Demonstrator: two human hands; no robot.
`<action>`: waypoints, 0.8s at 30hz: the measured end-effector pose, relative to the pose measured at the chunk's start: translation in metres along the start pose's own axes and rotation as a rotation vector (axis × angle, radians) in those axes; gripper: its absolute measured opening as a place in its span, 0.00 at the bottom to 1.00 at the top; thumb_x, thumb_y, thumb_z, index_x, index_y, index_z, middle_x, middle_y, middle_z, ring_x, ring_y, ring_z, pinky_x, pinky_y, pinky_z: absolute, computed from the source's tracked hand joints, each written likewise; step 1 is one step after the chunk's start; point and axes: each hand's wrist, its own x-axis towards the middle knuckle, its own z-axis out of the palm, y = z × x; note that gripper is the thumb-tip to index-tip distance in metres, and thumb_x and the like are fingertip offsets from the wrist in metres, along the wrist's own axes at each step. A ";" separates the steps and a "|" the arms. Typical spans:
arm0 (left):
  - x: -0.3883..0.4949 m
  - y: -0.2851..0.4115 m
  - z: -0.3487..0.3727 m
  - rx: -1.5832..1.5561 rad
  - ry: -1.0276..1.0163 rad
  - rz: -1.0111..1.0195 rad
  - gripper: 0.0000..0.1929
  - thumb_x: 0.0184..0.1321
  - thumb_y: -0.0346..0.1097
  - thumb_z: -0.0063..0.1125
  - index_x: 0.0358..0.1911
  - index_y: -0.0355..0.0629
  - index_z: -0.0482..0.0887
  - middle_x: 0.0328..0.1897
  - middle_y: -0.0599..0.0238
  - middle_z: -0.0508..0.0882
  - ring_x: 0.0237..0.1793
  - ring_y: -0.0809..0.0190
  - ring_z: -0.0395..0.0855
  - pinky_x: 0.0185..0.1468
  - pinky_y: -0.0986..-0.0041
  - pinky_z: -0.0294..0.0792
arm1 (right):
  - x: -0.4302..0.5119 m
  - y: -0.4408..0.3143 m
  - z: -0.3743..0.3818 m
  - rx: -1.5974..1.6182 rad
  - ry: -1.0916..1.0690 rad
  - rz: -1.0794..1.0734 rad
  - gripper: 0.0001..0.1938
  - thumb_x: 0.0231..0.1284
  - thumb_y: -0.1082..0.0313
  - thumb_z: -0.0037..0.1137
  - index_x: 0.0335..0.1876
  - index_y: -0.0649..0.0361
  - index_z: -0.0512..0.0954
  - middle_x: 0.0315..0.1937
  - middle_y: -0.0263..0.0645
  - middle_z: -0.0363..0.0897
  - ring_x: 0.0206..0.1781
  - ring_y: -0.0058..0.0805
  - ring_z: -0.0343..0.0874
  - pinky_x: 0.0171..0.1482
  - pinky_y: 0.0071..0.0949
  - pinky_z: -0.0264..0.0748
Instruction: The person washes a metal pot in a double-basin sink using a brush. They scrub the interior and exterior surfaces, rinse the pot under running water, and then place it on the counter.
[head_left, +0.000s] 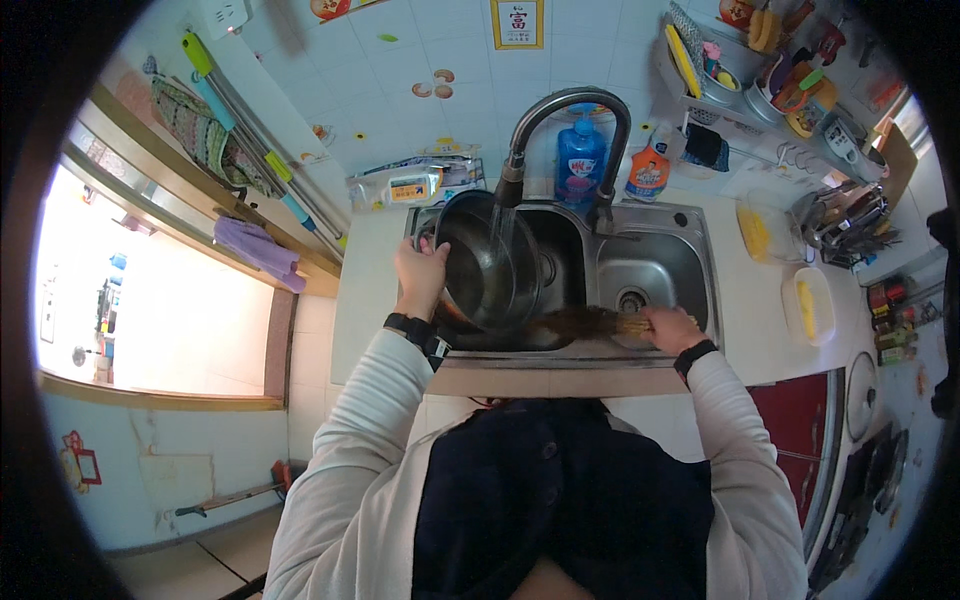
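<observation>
My left hand (424, 276) grips the handle at the rim of a dark metal pot (480, 281), which is tilted over the left basin of the sink. Water runs from the curved faucet (510, 184) into the pot. In my right hand (671, 330) is the light handle of a brush (589, 322); its dark, blurred bristles lie across the front of the sink, close to the pot's right side. The right basin (660, 274) of the stainless steel sink shows its drain. What lies beneath the pot is largely hidden.
Behind the sink stand a blue pump bottle (580, 161) and an orange spray bottle (648, 172). Plastic packages (412, 184) lie at the back left. On the right counter are a white plastic basket (808, 306), a clear container (765, 229) and a utensil rack (847, 225).
</observation>
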 end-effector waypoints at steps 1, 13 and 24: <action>0.000 -0.001 0.000 0.013 0.002 0.014 0.15 0.45 0.29 0.70 0.31 0.32 0.74 0.26 0.69 0.77 0.25 0.73 0.72 0.30 0.79 0.66 | -0.001 0.000 -0.007 -0.091 0.025 0.046 0.20 0.53 0.58 0.59 0.50 0.60 0.75 0.42 0.47 0.78 0.47 0.46 0.77 0.48 0.42 0.73; -0.005 0.008 -0.012 0.011 0.088 0.029 0.14 0.44 0.29 0.68 0.31 0.33 0.74 0.25 0.62 0.80 0.28 0.64 0.78 0.35 0.73 0.69 | 0.101 -0.078 -0.013 -0.551 0.424 0.185 0.10 0.58 0.66 0.45 0.41 0.58 0.77 0.40 0.39 0.77 0.44 0.35 0.77 0.43 0.39 0.71; -0.007 0.012 -0.037 0.099 0.080 0.041 0.15 0.44 0.30 0.68 0.33 0.33 0.76 0.28 0.58 0.82 0.30 0.61 0.81 0.37 0.72 0.71 | 0.156 -0.107 0.009 -0.367 0.521 -0.180 0.24 0.55 0.59 0.53 0.58 0.57 0.70 0.57 0.45 0.69 0.60 0.38 0.68 0.66 0.45 0.53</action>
